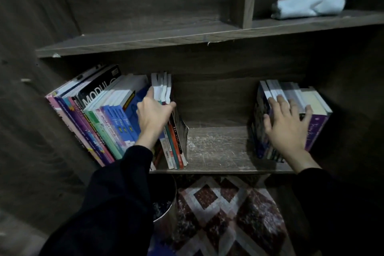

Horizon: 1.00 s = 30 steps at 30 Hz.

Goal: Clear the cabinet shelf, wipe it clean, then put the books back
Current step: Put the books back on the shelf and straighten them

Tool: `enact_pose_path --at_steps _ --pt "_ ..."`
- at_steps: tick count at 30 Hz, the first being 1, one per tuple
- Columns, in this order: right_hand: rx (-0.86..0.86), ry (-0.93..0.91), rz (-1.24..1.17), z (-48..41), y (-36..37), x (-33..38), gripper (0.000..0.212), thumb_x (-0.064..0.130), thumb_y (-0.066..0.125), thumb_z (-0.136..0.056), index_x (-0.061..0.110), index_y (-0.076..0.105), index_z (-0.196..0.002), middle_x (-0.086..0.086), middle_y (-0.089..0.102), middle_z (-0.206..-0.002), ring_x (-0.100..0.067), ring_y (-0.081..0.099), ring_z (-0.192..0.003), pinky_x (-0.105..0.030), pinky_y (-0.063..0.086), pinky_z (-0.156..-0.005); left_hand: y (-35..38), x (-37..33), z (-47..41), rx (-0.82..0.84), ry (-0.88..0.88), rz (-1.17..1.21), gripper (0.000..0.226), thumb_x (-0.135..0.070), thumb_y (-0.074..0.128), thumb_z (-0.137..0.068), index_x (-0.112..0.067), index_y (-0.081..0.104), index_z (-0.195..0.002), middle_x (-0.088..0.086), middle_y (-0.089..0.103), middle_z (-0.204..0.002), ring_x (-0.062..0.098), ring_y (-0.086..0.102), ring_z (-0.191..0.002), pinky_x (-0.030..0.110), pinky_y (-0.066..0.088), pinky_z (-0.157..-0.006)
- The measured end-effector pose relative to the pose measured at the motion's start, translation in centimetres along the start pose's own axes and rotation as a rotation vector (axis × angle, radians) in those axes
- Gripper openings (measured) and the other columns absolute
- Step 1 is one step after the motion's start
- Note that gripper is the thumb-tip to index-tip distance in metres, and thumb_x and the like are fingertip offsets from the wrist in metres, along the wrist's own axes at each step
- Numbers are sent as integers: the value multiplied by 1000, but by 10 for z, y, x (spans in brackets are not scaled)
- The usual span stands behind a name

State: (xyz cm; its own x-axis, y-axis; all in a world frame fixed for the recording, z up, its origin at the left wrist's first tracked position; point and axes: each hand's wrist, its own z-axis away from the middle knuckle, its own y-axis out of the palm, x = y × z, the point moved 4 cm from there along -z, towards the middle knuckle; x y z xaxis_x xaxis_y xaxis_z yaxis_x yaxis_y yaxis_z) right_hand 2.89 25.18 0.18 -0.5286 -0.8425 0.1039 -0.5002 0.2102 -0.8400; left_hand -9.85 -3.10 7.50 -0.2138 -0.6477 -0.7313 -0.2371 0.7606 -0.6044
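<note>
Bookcase interior, dark wood grain, dimly lit. Leaning books, left of the frame on the cabinet shelf: a packed row tilted to the left, spines in pink, purple, green and blue, with one black cover lettered "MODUL" behind them. Left hand, in a black sleeve, just right of that row: its fingers reach in between a blue cover and the next group, the thumb lies on the far side, and together they clamp the slim books. Slim books: a few thin volumes standing nearly upright, white page edges on top, feet on the shelf board, touching the leaning row. Metal bin, below the shelf edge at lower centre, partly hidden by the left sleeve. Shelf board, centre of the frame: a bare stretch, scuffed and dusty, lying between the two groups of books. Patterned rug, red, brown and white diamonds, on the floor under the shelf. Right hand, right of centre, also in a black sleeve: fingers straight and spread apart, laid over the top edges of the right-side books, thumb against their near face. Right-side books: a smaller upright block, well apart from the slim books, with dark blue and purple covers. Pale blue cloth, bunched, upper right of the frame, lying in the compartment one shelf higher.
</note>
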Motion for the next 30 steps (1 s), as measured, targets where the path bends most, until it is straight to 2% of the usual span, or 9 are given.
enact_pose_path --at_steps 5,10,13,16,18,20,23,26,30 --pt "18 -11 4 0 -2 1 51 34 36 -94 13 46 -139 -10 45 -145 -31 36 -134 -56 12 -108 47 -31 33 0 52 113 73 -33 68 -81 -23 37 -147 10 57 -131 31 42 -123 34 38 -93" --pt "61 -9 -13 0 -6 -1 51 38 37 -99 20 33 -147 -3 33 -154 -24 24 -142 -51 8 -113 106 -91 69 143 173 159 69 -35 65 -83 -28 37 -146 10 60 -126 32 46 -120 33 36 -96" --pt "90 27 -183 -3 -13 -10 54 36 35 -100 22 21 -150 -1 31 -154 -18 20 -144 -44 5 -116 130 -120 89 253 311 125 68 -35 62 -86 -25 33 -147 13 62 -122 34 52 -117 37 41 -94" --pt "146 77 -418 -4 -25 -27 61 20 39 -97 24 14 -152 -7 38 -151 -17 26 -142 -37 4 -117 142 -126 97 280 437 73 76 -43 60 -87 -25 20 -149 15 67 -105 36 62 -98 39 49 -83" --pt "229 101 -535 -4 -31 -36 63 13 39 -96 29 14 -152 -9 39 -149 -22 23 -142 -36 8 -117 146 -116 103 278 490 118 95 -52 63 -83 -31 -1 -149 11 68 -95 30 66 -84 40 53 -78" --pt "287 125 -590 -4 -34 -41 61 13 38 -98 33 16 -151 -7 38 -151 -28 16 -142 -41 14 -116 154 -97 116 368 498 123 114 -53 70 -79 -40 -22 -144 12 66 -112 27 67 -89 40 53 -82" --pt "292 136 -621 -3 -36 -40 60 11 38 -97 32 20 -150 -6 37 -151 -30 12 -143 -43 16 -115 173 -65 132 475 369 89 127 -48 78 -73 -44 -32 -137 14 53 -135 31 65 -100 44 55 -83" --pt "283 165 -680 -3 -38 -40 60 8 39 -96 32 24 -150 -6 37 -150 -27 10 -143 -43 16 -115 186 -58 139 419 301 128 122 -39 78 -75 -42 -23 -143 13 50 -137 32 64 -99 42 54 -81" --pt "259 152 -653 -1 -38 -41 59 6 41 -95 29 28 -148 -2 36 -151 -25 11 -143 -42 15 -116 188 -55 133 356 388 205 113 -20 76 -78 -49 -12 -144 10 53 -134 27 64 -97 42 55 -81"
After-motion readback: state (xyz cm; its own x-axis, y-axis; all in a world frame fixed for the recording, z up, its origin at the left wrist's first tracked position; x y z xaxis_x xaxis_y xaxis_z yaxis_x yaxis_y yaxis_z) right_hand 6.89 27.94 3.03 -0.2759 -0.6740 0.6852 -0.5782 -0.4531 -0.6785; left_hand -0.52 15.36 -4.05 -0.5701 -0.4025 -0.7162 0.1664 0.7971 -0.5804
